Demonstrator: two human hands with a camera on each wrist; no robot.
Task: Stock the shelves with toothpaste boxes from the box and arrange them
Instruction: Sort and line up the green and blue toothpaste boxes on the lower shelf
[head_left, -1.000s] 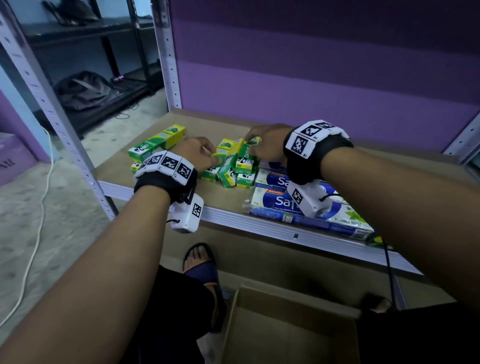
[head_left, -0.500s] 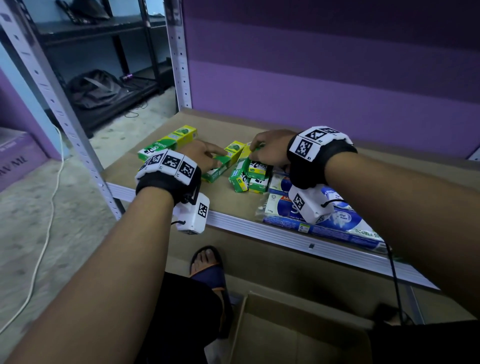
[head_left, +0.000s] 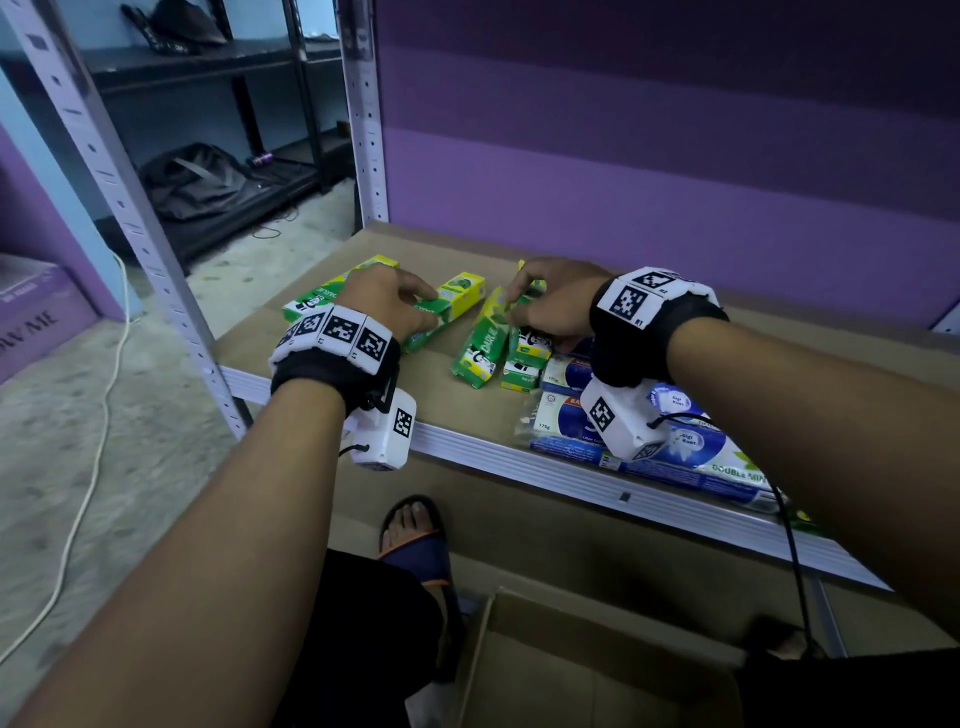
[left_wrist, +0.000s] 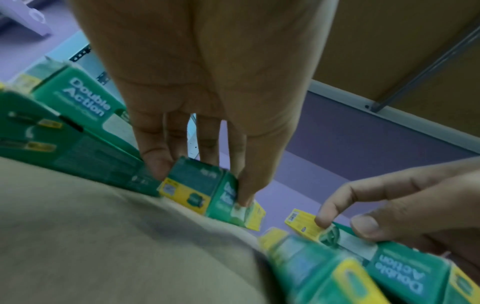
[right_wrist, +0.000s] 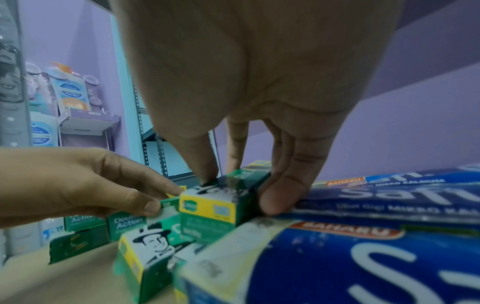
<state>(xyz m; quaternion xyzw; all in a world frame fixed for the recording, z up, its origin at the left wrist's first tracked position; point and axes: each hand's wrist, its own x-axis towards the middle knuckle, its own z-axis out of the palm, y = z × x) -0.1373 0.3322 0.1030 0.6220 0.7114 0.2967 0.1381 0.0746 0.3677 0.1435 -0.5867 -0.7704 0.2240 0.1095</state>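
Several green-and-yellow toothpaste boxes lie on the brown shelf board (head_left: 467, 249). My left hand (head_left: 423, 312) pinches one box (head_left: 457, 301) by its sides, thumb and fingers across it (left_wrist: 205, 191). That box lies slanted, apart from the pile. My right hand (head_left: 514, 312) grips a box (head_left: 527, 345) in the pile (right_wrist: 215, 203), thumb on one side and fingers on the other. Beside it another box (head_left: 478, 353) leans loose. Two more boxes (head_left: 332, 296) lie side by side behind my left wrist.
Blue wrapped toothpaste packs (head_left: 566, 415) lie at the shelf's front edge under my right wrist. An open cardboard box (head_left: 597, 665) stands on the floor below. A metal upright (head_left: 363, 130) marks the shelf's back-left corner. A purple wall panel backs the shelf.
My left hand has drawn its box to the left, out of the pile, leaving a gap. The right hand has stayed on the pile.
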